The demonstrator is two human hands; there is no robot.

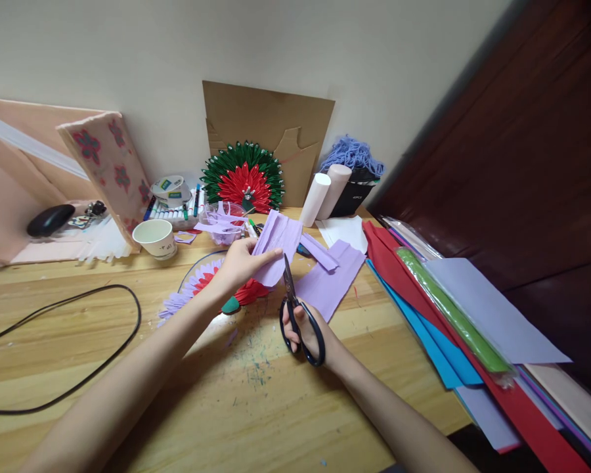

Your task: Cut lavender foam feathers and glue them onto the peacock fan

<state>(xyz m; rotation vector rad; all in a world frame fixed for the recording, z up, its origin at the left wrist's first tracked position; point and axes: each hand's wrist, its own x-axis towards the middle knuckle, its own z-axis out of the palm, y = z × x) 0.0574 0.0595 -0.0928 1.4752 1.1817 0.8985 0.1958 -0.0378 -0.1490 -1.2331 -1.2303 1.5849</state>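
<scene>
My left hand (246,263) pinches a piece of purple crepe paper (282,238) and holds it up above the table. In my right hand (315,328) are black-handled scissors (291,289), fingers through the loops, blades pointing up at the paper's lower right edge. Whether the blades touch the paper I cannot tell. Behind the scissors a larger purple crepe sheet (332,282) lies on the table, with a folded purple strip (320,253) at its upper edge. Partly hidden under my left forearm is a round flower piece (192,289) with purple and red petals and a green spot.
A white paper cup (155,238), a bowl of purple scraps (221,223) and a marker box (177,210) stand at the back. A green-red petal fan (246,177) leans on cardboard (270,105). Coloured sheets (423,315) lie right; a black cable (132,328) loops left.
</scene>
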